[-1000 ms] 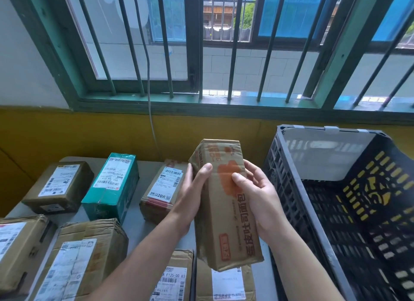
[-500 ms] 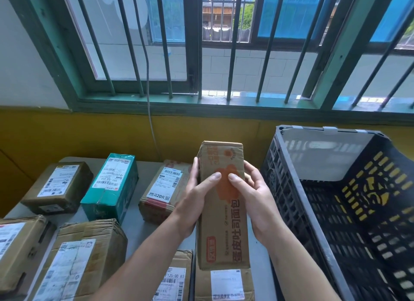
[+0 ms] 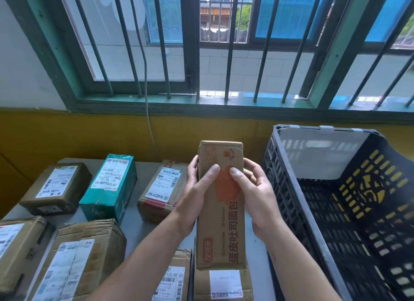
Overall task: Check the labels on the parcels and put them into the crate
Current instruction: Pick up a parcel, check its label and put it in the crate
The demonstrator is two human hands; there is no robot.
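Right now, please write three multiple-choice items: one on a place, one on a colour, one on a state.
1. On which side of the held long brown cardboard parcel stands the black slatted plastic crate? A left; B right; C underneath.
2. What colour is the only non-brown parcel? A teal; B red; C white.
3. The long parcel is: A in the grip of left hand and right hand; B inside the crate; C lying untouched.
Key: B, the crate stands beyond the right hand; A, its wrap is teal; A, both hands clasp its sides.
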